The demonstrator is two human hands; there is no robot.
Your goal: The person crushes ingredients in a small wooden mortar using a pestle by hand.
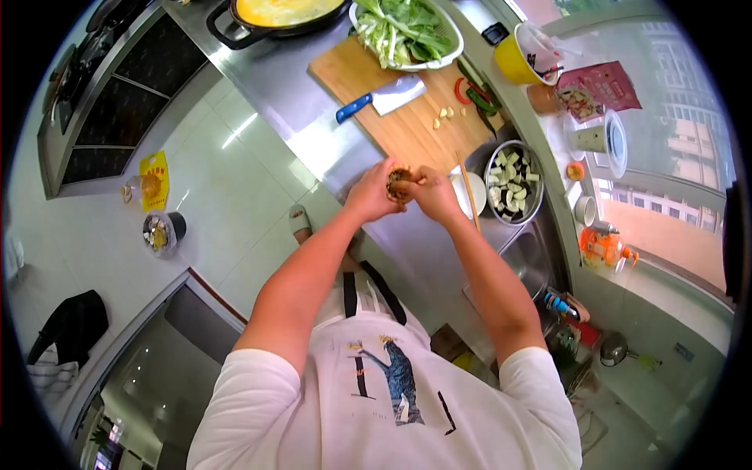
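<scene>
Both hands meet at the counter's front edge, around a small brown jar-like object [399, 185] with dark contents. My left hand [374, 193] is wrapped round its side. My right hand [429, 191] is closed at its other side, with fingers against it. Beyond them lies a wooden cutting board [407, 129], bearing a cleaver [398, 94] with a blue handle, garlic cloves [445, 113], green peppers [486, 110] and red pepper pieces [462, 90]. Right of my hands are a white dish [468, 196], chopsticks [468, 188] and a metal bowl of cut eggplant [513, 184].
A black pan [235, 35] and a basket of leafy greens [407, 31] stand at the back. The sink [525, 262] is at the right. A yellow tub [513, 59] and an orange bottle [601, 249] line the windowsill. A waste bin [163, 233] stands on the floor.
</scene>
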